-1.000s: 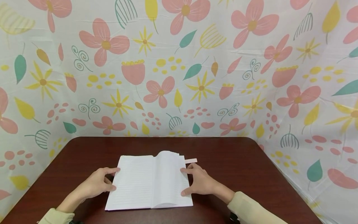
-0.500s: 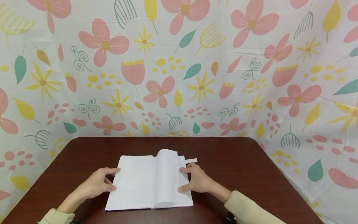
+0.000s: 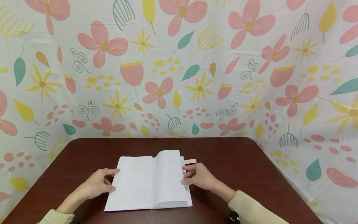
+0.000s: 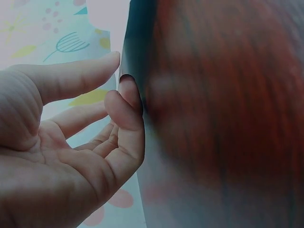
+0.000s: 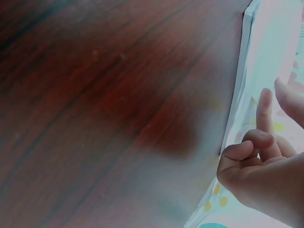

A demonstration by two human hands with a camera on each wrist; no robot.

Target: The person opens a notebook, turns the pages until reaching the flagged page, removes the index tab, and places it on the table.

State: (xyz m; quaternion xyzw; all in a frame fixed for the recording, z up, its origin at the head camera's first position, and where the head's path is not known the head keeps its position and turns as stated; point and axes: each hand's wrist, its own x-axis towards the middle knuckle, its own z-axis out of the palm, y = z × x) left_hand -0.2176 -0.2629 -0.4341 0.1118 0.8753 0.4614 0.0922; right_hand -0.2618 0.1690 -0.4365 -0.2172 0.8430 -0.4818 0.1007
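Note:
An open notebook [image 3: 134, 183] with white lined pages lies on the dark brown table. My left hand [image 3: 95, 185] grips its left edge, thumb on top and other fingers curled at the edge; the left wrist view shows this hand [image 4: 95, 123] close up. Along the right side, raised pages [image 3: 169, 177] arch up from the spine, with a thick stack showing at the lower edge. My right hand [image 3: 201, 177] pinches their outer edge between thumb and fingers. In the right wrist view, this hand [image 5: 261, 156] appears beside the notebook's edge, some fingers curled.
A pale pink tab or strip [image 3: 190, 161] sticks out past the notebook's upper right side. The brown table [image 3: 223, 155] surrounds the notebook. Behind it hangs a white cloth [image 3: 179, 118] printed with flowers and leaves.
The pages on the right were folded over in a curl and now spread wider toward the right edge. My right hand has shifted slightly right and its fingers have drawn closer together. The left hand stays.

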